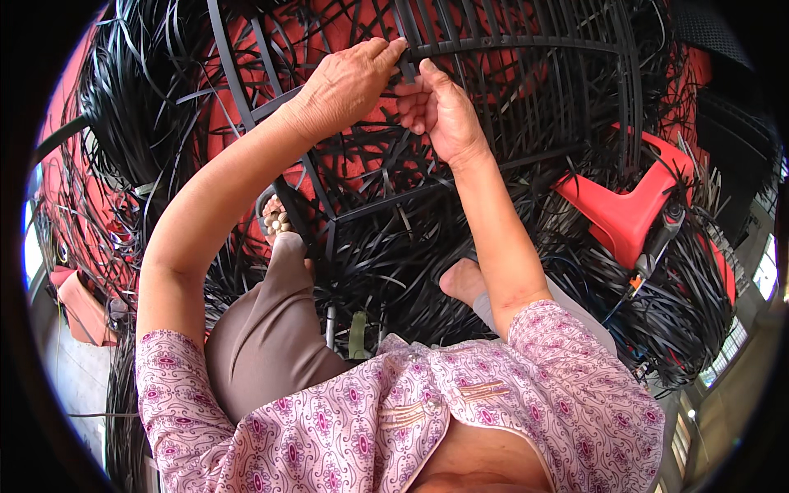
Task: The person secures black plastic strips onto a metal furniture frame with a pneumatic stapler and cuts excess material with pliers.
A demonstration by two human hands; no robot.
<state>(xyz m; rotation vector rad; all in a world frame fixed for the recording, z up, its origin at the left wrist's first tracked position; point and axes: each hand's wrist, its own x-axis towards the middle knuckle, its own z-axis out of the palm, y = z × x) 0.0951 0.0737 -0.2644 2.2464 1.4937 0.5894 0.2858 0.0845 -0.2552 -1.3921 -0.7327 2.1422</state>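
Left hand [345, 82] and right hand [440, 111] pinch black strip [408, 56] on woven frame [526, 74] — fingertips meeting

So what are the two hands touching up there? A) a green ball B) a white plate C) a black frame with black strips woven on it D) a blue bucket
C: the left hand and the right hand meet at a bar of the black frame, fingers pinching the black strips woven across it.
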